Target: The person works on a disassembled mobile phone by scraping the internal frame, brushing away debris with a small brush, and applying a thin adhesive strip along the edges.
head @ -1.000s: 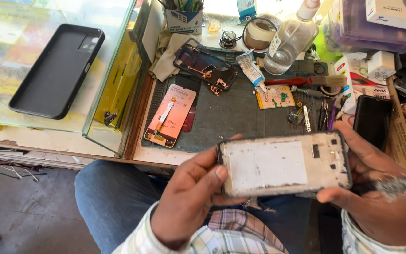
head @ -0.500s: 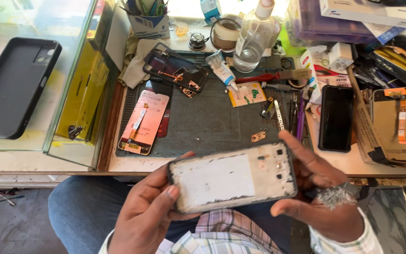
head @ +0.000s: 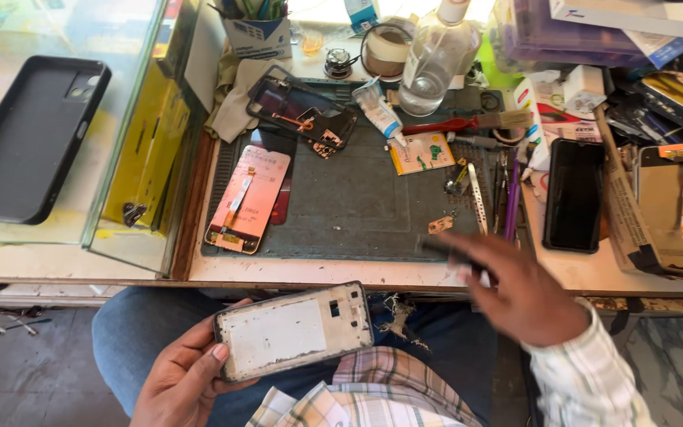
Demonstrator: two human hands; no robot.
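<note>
Fingers of the left hand (head: 179, 375) are curling around a bare phone frame (head: 294, 330), the thumb pressing on its near-left corner and the other fingers wrapping beneath, so the frame is lying flat above the lap, just in front of the bench edge. Its pale inner plate is facing up, with small cut-outs toward its right end. The right hand (head: 515, 289) is hovering over the front edge of the grey work mat (head: 357, 198), well apart from the frame; it is blurring with motion, and whether its fingers are pinching anything I cannot tell, though they are looking loosely bunched and pointing left. Lying on the mat are a pink-backed display panel (head: 248, 198), a dark phone chassis (head: 302, 107), a glue tube (head: 379, 111) and a red-handled brush (head: 468, 122). A clear bottle (head: 434, 59) is standing behind the mat, and a black phone (head: 573, 194) is resting to the right of it. A black phone case (head: 29, 138) is sitting on the glass counter at far left.
</note>
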